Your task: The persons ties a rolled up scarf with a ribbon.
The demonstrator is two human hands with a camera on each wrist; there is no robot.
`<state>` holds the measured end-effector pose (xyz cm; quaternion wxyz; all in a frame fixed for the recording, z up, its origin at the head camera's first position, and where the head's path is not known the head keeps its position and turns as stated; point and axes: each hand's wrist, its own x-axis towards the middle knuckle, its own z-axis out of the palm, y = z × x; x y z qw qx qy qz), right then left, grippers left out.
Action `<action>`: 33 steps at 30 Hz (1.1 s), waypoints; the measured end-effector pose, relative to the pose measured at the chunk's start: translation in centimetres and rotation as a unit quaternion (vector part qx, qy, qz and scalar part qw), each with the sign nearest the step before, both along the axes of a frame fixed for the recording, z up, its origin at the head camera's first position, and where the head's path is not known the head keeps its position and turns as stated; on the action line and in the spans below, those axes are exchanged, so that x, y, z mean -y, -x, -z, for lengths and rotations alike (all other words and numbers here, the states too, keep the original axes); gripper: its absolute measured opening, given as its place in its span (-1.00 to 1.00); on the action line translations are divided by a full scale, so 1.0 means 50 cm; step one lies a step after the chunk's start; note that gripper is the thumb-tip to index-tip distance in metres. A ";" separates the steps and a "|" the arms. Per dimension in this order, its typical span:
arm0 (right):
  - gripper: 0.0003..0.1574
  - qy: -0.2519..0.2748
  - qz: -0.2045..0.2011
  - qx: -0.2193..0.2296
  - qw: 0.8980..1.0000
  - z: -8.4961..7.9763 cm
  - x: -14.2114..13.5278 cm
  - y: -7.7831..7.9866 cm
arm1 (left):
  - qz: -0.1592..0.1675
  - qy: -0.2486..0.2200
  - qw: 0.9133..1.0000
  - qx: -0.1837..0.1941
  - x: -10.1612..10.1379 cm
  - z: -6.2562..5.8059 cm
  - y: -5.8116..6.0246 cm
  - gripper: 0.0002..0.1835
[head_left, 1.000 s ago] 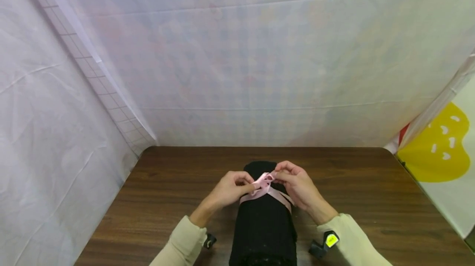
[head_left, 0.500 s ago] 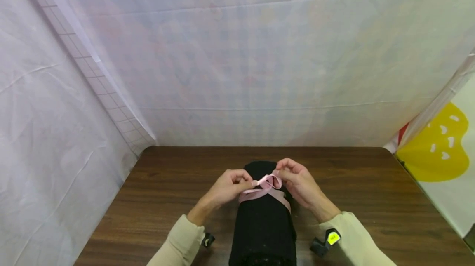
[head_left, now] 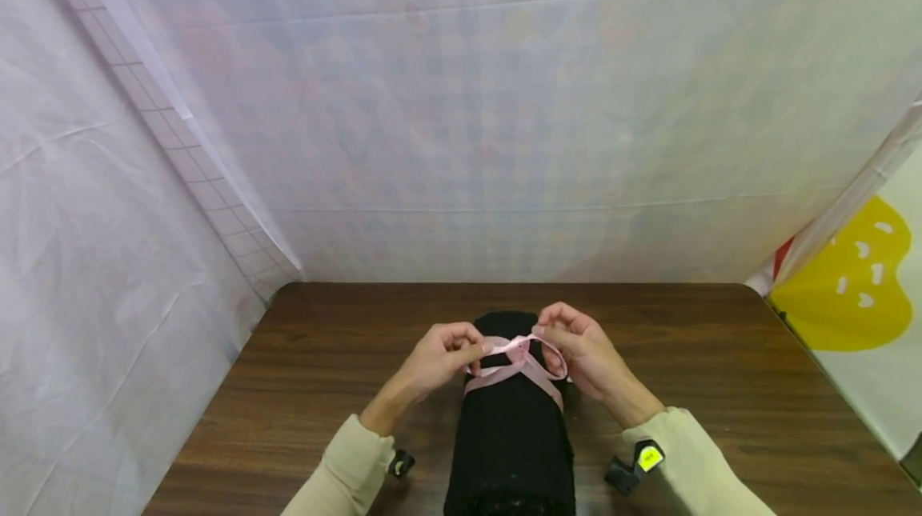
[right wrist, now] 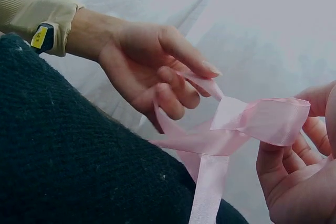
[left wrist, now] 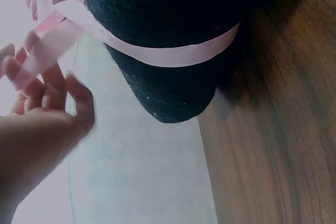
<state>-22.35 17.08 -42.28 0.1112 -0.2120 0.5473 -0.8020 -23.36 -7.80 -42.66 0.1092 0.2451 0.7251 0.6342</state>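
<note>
A dark, fuzzy cloth roll (head_left: 511,444) lies lengthwise on the table, with a pink satin ribbon (head_left: 519,350) wound round it and knotted on top. My left hand (head_left: 442,360) pinches a loop of the ribbon on the left of the knot between thumb and fingers. On the other side, my right hand (head_left: 587,352) pinches a second loop. In the right wrist view the knot (right wrist: 231,114) stands between both hands, above the roll. The left wrist view shows the ribbon band (left wrist: 173,56) lying flat round the roll's side.
The brown wooden table (head_left: 324,388) carries the roll near its front edge. White sheeting (head_left: 461,140) hangs behind the table and at the left. A yellow printed shape (head_left: 850,284) shows at the right.
Both hands have drawn slightly apart and a little away from me. The ribbon loops on both sides of the knot have spread wider, the right one opening into a clear round.
</note>
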 end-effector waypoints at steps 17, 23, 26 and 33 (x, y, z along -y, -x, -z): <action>-0.93 -0.129 -0.003 0.000 0.992 -0.015 -0.022 0.002 | 0.003 0.006 0.999 0.040 0.012 -0.007 -0.003 -0.80; -0.87 -0.145 -0.056 -0.015 0.988 -0.028 -0.040 0.007 | 0.026 -0.006 0.998 0.060 0.016 -0.007 -0.002 -0.79; -0.81 -0.149 -0.070 -0.025 0.986 -0.035 -0.049 0.011 | 0.032 0.000 0.998 0.051 0.017 -0.011 -0.002 -0.80; -0.75 -0.260 -0.038 -0.042 0.964 -0.052 -0.062 0.014 | 0.025 0.043 0.999 -0.001 0.023 -0.014 -0.001 -0.82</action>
